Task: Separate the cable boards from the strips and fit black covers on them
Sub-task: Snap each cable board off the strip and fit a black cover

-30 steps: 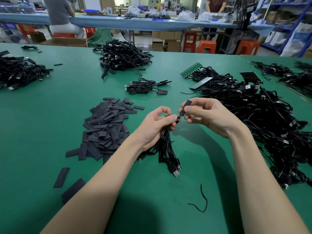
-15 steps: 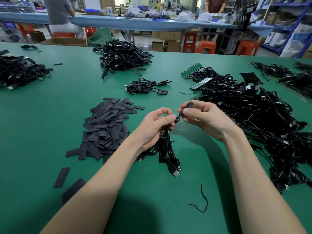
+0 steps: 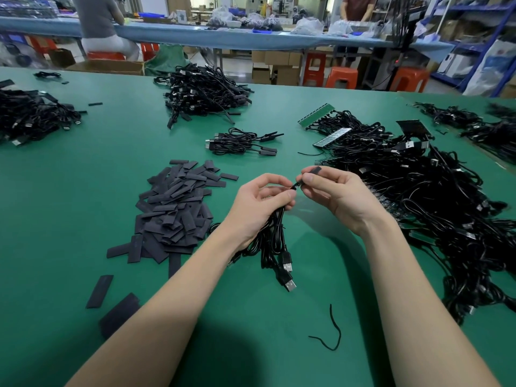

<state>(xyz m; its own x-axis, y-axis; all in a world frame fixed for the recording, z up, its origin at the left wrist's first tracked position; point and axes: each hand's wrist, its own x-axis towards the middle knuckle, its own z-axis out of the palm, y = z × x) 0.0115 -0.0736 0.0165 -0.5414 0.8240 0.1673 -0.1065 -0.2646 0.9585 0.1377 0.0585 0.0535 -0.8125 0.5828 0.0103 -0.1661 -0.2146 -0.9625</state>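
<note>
since the earlier frame, the black cover [image 3: 315, 171] has been pushed further down over the cable end, and less of it is seen above the right fingers. to the left of both hands, a pile of black covers [image 3: 176, 208] is spread on the green table [image 3: 83, 191]. a bundle of cables [image 3: 275, 241] is gripped by the left hand [image 3: 259, 208], with the fingers curled round it, and the plugs are hung below the hand. the tip of one cable is pinched between the left thumb and first finger. the black cover is pinched by the right hand [image 3: 337, 196], just beside the left fingertips. whether a board is inside cannot be told. to the right of the right hand, a big heap of cables on strips [image 3: 418, 191] is piled.
</note>
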